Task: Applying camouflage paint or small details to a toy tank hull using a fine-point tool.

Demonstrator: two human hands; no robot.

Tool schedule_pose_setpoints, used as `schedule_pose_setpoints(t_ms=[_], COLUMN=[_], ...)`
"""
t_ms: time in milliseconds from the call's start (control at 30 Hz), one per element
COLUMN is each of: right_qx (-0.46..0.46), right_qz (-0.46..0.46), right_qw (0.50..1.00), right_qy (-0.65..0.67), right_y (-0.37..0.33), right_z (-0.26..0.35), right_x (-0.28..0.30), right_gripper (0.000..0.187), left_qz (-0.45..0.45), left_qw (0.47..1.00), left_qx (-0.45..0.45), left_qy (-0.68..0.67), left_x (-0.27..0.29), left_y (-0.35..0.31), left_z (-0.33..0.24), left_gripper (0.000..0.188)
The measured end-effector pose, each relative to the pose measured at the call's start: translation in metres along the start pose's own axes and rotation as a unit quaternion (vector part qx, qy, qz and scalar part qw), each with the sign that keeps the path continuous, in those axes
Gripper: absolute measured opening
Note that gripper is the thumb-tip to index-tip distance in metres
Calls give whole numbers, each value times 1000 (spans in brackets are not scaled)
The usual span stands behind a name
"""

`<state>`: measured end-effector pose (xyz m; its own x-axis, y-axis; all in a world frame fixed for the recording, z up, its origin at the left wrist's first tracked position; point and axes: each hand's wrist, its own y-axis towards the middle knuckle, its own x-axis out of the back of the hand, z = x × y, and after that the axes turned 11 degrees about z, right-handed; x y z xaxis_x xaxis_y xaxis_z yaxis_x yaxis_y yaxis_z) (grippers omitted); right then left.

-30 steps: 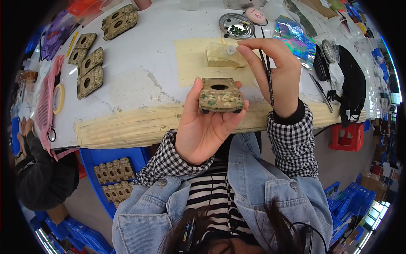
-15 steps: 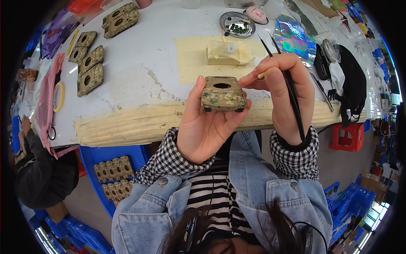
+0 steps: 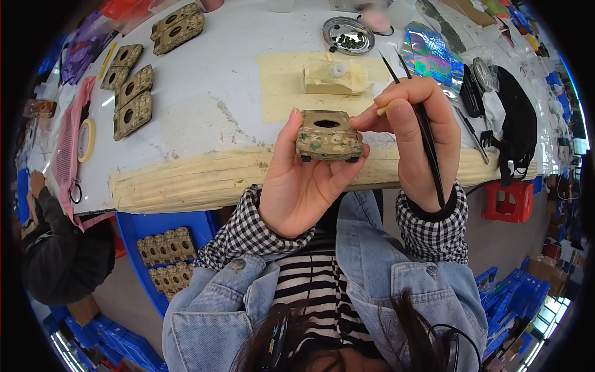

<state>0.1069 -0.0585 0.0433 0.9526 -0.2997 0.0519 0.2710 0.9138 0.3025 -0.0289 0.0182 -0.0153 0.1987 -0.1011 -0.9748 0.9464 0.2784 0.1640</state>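
Observation:
My left hand (image 3: 294, 186) is closed round a small camouflage-painted toy tank hull (image 3: 330, 141), gripping it by its sides with the round hole in its top facing up. Close against the hull's right edge is my right hand (image 3: 410, 149). Its thumb and index finger pinch a short pale-yellow stick (image 3: 382, 112); the fine tip of that stick is hard to make out now. Black tweezers (image 3: 427, 146) lie across the same hand, their two points sticking out past the knuckles with nothing between them.
Several camouflage hulls (image 3: 132, 111) sit at the table's left, others in a blue tray (image 3: 133, 232) below. A taped block (image 3: 334, 80) stands ahead. A round metal dish (image 3: 331, 28) of small dark green pieces is behind it. A tape roll (image 3: 87, 141) lies left.
My right fingers have edged slightly closer to the hull's right side, so the thin tip no longer shows clearly. The hull has shifted very slightly; both hands keep their grips.

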Motion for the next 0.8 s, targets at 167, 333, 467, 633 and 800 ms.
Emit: schedule_pose_setpoints(t_ms=[167, 333, 467, 633, 800], right_qx=[1, -1, 12, 76, 186], right_qz=[0, 0, -15, -101, -124], right_qw=[1000, 1000, 1000, 982, 885], right_qy=[-2, -4, 17, -139, -407], right_y=[0, 1, 3, 23, 46], right_z=[-1, -1, -3, -11, -35], right_x=[0, 0, 0, 13, 25], right_gripper=[12, 12, 13, 12, 8], left_qz=[-2, -4, -59, -28, -22], left_qw=[1000, 1000, 997, 999, 999], left_qx=[2, 1, 2, -16, -18], left_qy=[1, 4, 43, 35, 35], left_x=[0, -1, -8, -5, -4], left_y=[0, 0, 1, 1, 0], left_z=[0, -1, 0, 0, 0], left_gripper=[58, 59, 54, 62, 63])
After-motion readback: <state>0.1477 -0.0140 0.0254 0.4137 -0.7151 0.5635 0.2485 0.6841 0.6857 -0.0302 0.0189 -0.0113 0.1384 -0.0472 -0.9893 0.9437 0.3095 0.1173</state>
